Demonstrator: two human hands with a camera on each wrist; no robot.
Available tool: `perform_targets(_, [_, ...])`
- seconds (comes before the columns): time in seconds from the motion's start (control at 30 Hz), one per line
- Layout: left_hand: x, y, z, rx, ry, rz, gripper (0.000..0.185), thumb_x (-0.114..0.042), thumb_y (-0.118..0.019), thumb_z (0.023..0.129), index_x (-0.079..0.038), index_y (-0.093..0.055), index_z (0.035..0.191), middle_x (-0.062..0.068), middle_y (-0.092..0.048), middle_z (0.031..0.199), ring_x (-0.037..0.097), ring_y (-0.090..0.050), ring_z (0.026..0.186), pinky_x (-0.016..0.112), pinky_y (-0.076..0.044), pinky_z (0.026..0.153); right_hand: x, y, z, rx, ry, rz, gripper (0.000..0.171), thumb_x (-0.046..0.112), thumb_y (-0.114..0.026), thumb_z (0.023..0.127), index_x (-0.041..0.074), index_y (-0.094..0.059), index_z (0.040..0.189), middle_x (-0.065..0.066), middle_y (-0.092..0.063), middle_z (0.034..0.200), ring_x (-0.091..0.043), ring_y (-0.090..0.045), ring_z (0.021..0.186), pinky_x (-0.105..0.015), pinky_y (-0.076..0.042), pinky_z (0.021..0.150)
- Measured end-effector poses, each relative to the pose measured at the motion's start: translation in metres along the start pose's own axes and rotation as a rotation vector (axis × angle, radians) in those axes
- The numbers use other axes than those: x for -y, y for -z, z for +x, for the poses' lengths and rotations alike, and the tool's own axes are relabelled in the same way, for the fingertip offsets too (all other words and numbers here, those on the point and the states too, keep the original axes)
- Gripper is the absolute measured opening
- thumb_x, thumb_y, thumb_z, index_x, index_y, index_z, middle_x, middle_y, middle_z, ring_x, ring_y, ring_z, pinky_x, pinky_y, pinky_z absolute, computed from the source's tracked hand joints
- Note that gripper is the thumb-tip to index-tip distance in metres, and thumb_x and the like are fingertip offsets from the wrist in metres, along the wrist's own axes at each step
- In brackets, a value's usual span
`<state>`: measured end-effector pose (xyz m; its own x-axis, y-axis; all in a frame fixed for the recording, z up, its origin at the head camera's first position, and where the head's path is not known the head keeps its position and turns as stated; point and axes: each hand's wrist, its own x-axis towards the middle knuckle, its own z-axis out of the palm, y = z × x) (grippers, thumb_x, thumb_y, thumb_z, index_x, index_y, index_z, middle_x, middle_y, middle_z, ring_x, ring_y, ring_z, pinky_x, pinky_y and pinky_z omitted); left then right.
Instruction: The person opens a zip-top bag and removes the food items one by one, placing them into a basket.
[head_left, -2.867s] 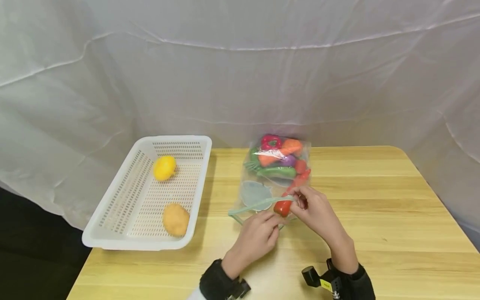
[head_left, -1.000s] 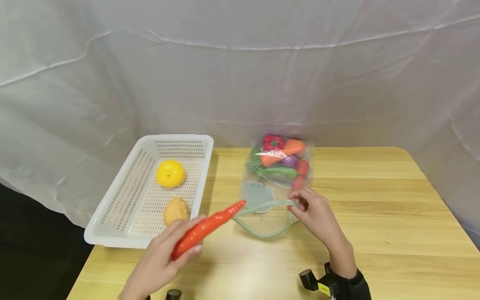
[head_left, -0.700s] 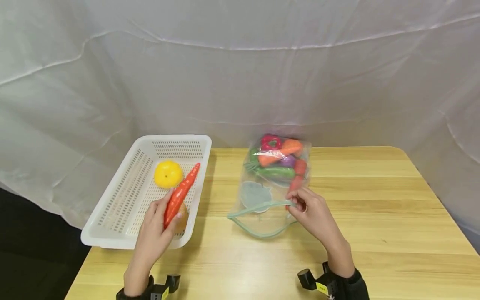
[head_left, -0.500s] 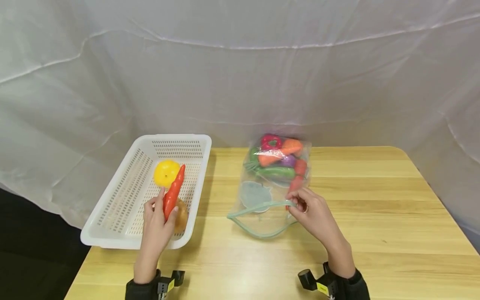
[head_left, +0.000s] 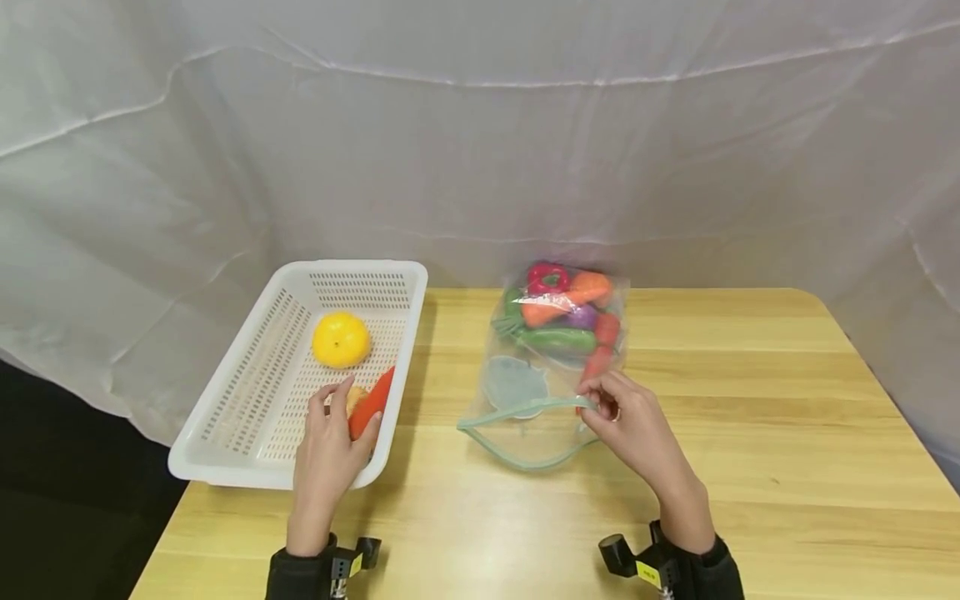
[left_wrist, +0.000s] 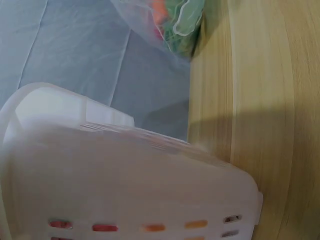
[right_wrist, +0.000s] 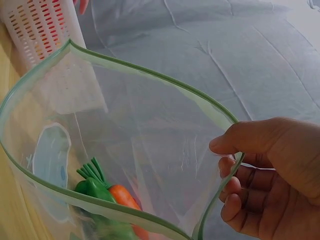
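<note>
Wooden table (head_left: pixel 750 433), two hands at work, basket and bag.

Near left: left hand (head_left: pixel 327 446) inside the near end of the white basket (head_left: pixel 247 400), fingers curled round a red chilli (head_left: pixel 371 403) that lies low over a brown potato (head_left: pixel 356 395). Near right: right hand (head_left: pixel 637 429) pinching the green rim of a clear bag (head_left: pixel 525 417), mouth held open. Farther: yellow orange (head_left: pixel 341 339) in the basket; toy vegetables (head_left: pixel 562 321) at the bag's far end. Behind: white cloth (head_left: pixel 480 125).

No text, brand or number can be read; the small yellow tag (head_left: pixel 647 572) on the right wrist mount seems too blurred.
</note>
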<state>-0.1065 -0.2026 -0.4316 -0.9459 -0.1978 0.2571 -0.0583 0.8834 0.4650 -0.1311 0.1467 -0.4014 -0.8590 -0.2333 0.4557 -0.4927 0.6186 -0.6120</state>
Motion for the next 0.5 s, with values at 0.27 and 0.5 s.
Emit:
perform_targets(0.27, [0.000,-0.002,0.000,-0.003,-0.053,-0.007,0.046,-0.022,-0.065,0.085,-0.005,-0.054,0.126,0.014,-0.057,0.094,0.015,-0.043,0.056,0.024,-0.031,0.045,0.000,0.002,-0.002,0.004,-0.007,-0.007,0.022,-0.010,-0.067,0.072,0.008,-0.063,0.084,0.005,-0.045,0.069,-0.003,-0.039,0.062,-0.016,-0.035,0.054])
perform_targets(0.5, [-0.018,-0.011,-0.004,-0.314,-0.259,-0.376,0.026,0.010,-0.060,0.079,0.000,-0.066,0.102,0.011,-0.060,0.082,0.004,-0.049,0.064,0.011,-0.039,0.050,-0.001,0.002,-0.002,-0.004,-0.004,-0.034,0.020,-0.008,-0.067,0.072,0.007,-0.063,0.084,0.005,-0.045,0.069,-0.003,-0.039,0.062,-0.016,-0.036,0.054])
